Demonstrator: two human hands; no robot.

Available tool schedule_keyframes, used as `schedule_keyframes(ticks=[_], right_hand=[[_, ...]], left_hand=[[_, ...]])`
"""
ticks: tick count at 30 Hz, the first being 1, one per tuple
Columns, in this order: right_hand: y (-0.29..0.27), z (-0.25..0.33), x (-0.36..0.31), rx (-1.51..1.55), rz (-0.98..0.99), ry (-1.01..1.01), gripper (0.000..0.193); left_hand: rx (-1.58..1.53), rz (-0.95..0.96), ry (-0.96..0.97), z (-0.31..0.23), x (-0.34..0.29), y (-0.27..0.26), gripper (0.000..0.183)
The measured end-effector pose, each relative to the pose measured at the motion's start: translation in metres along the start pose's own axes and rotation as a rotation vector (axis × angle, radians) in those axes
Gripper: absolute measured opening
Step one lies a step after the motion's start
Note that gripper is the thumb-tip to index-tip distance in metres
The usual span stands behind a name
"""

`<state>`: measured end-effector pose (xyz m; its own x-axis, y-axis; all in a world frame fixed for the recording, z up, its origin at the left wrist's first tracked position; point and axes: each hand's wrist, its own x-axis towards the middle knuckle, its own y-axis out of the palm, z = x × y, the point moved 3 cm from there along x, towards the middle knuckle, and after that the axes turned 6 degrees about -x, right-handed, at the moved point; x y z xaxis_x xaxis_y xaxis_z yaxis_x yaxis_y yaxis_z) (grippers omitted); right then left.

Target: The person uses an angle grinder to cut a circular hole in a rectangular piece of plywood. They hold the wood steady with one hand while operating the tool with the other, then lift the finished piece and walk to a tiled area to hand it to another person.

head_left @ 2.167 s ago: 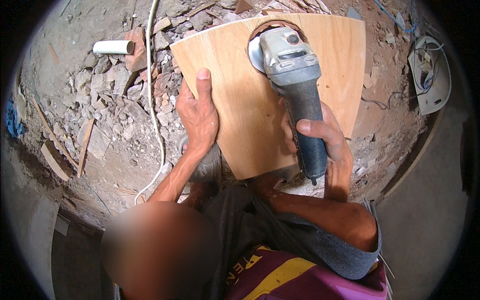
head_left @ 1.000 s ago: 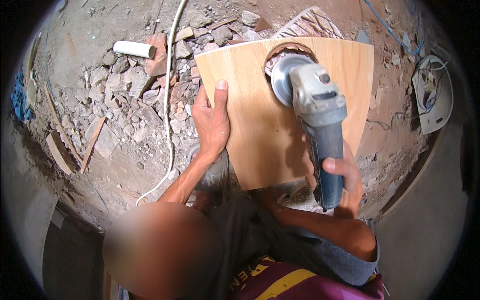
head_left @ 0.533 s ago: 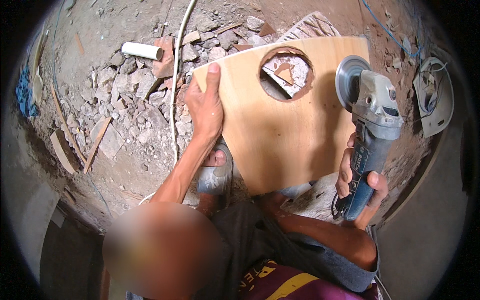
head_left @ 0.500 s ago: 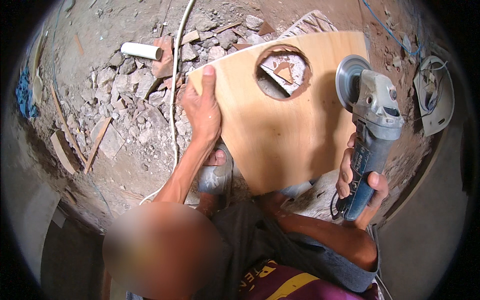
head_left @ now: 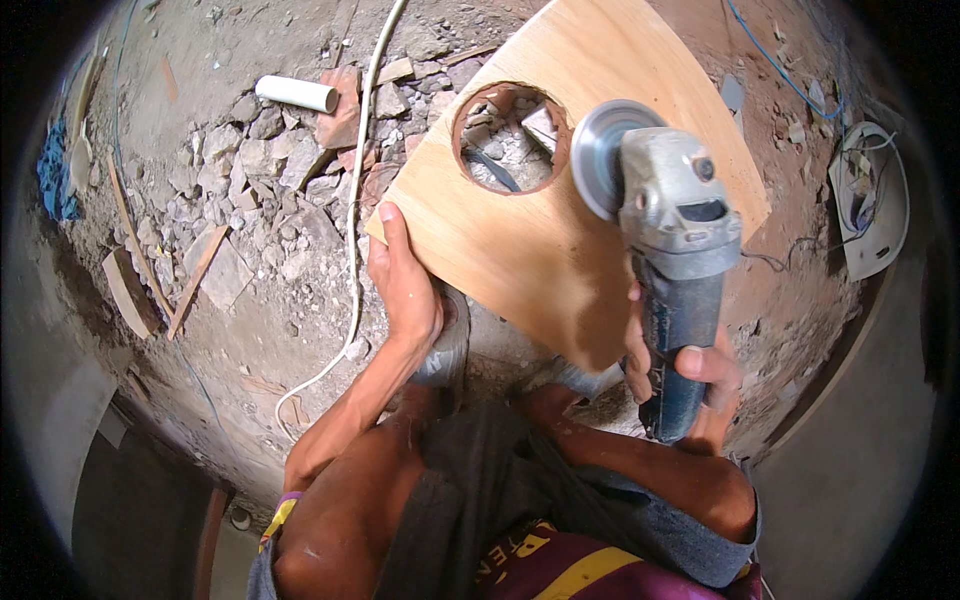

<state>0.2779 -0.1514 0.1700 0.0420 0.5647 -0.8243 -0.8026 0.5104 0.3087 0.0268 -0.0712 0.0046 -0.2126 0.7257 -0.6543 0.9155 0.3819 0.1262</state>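
Note:
A pale plywood board (head_left: 530,240) with a round cut-out hole is tilted above the rubble in front of me. My left hand (head_left: 405,285) grips its lower left corner, thumb on the top face and fingers underneath. In my right hand (head_left: 700,375) is an angle grinder (head_left: 680,250), its body upright in the picture and its head away from me. The grinder's disc (head_left: 605,160) is over the board, just right of the hole; whether it touches the wood I cannot tell. Rubble shows through the hole.
Broken stones (head_left: 270,170) lie on the dirt at left, with a short white pipe (head_left: 297,93) among them. A white cable (head_left: 355,230) runs down past the board. Wood strips (head_left: 198,280) lie farther left. A white curved panel (head_left: 870,200) with wires sits at right.
The board has turned anticlockwise, its far end swinging up and its hole moving left. The grinder has moved left over the board. My left hand has shifted slightly down.

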Motion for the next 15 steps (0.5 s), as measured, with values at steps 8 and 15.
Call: schedule_keyframes(ticks=[8, 15], right_hand=[[0.013, -0.019, 0.031, -0.083, 0.149, 0.105, 0.085], [0.025, -0.023, 0.048, -0.074, 0.148, 0.152, 0.083]], left_hand=[[0.317, 0.02, -0.001, -0.025, 0.001, -0.02, 0.048], [0.394, 0.111, -0.022, -0.035, 0.002, -0.027, 0.046]])
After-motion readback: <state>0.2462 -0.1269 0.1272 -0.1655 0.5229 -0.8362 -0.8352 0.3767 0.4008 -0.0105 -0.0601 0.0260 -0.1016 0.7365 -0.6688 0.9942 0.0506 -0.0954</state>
